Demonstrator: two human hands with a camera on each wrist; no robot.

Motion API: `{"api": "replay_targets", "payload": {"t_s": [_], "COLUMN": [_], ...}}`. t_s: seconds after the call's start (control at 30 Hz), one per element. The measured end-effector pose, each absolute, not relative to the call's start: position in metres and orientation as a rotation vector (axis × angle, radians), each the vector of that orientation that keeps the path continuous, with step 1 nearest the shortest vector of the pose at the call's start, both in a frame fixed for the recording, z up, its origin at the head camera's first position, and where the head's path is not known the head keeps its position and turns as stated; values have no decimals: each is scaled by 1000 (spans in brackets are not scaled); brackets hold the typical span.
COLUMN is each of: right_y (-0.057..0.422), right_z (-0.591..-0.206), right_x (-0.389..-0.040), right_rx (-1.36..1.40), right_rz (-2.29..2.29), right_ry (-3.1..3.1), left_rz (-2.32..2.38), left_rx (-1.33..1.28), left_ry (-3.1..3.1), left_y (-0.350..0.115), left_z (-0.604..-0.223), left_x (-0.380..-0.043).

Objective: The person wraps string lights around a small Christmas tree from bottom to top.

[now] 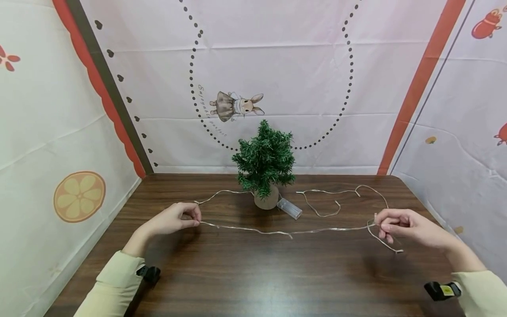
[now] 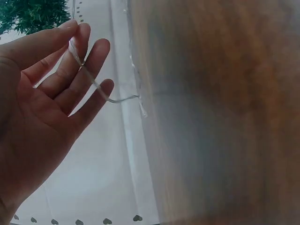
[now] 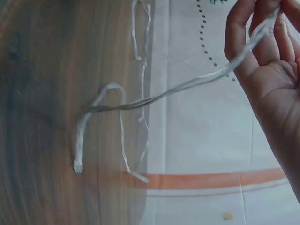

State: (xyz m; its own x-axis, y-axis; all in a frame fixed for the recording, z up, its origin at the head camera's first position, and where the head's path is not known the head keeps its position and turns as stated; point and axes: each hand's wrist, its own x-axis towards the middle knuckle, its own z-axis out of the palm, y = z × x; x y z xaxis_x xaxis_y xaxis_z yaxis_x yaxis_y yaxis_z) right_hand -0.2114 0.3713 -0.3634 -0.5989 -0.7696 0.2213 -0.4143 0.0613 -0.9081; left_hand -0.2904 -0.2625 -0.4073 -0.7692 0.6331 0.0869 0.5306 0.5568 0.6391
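Observation:
A thin string of fairy lights (image 1: pixel 257 230) runs across the front of the table, stretched nearly straight between the two hands. At its left end, the left hand (image 1: pixel 178 217) pinches the wire between thumb and forefinger; in the left wrist view the other fingers (image 2: pixel 96 56) are spread loosely. The right hand (image 1: pixel 409 226) pinches the wire further right, and a loose piece dangles below it. Behind the stretched wire stands a small green artificial tree (image 1: pixel 265 156) on a round base (image 1: pixel 266 198). Beside that base lies a clear battery box (image 1: pixel 289 208).
More of the wire lies in loose curves on the brown wooden table (image 1: pixel 237 273), left of the tree and at the back right (image 1: pixel 326 192). Printed cloth (image 1: pixel 317 88) hangs behind the table and along both sides. A dark device (image 1: pixel 148 274) is strapped at the left wrist.

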Motion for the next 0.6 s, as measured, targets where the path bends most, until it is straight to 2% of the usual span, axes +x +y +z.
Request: {"api": "replay_targets", "payload": {"t_s": [0.2, 0.6], "right_y": [385, 394], "right_z": [-358, -362], "right_x": [-211, -221], "right_rx": [-1057, -1138], "right_rz": [-1730, -2144], "right_ry": [2020, 1363], "left_rz": [1038, 1096], "left_rx": [945, 905], "left_ry": [2700, 2782], "left_y": [-266, -268], "left_z": [-402, -391], "left_x": [-298, -306]}}
